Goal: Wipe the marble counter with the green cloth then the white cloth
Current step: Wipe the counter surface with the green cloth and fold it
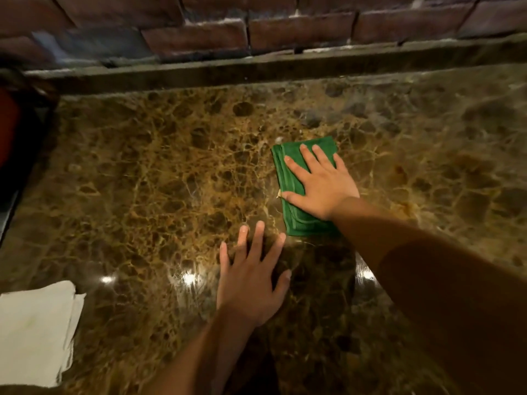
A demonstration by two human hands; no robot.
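Note:
A folded green cloth (291,178) lies flat on the brown marble counter (159,172), right of the middle. My right hand (322,183) presses down on it with straight, spread fingers and covers much of its right side. My left hand (251,280) rests flat on the bare marble just in front of the cloth, fingers spread, holding nothing. A white cloth (34,332) lies at the counter's near left corner, away from both hands.
A low stone ledge (256,69) runs along the back of the counter under a red brick wall (299,29). At the far left edge sits a dark object with a red part (11,129). Light spots glare on the polished marble near my left hand.

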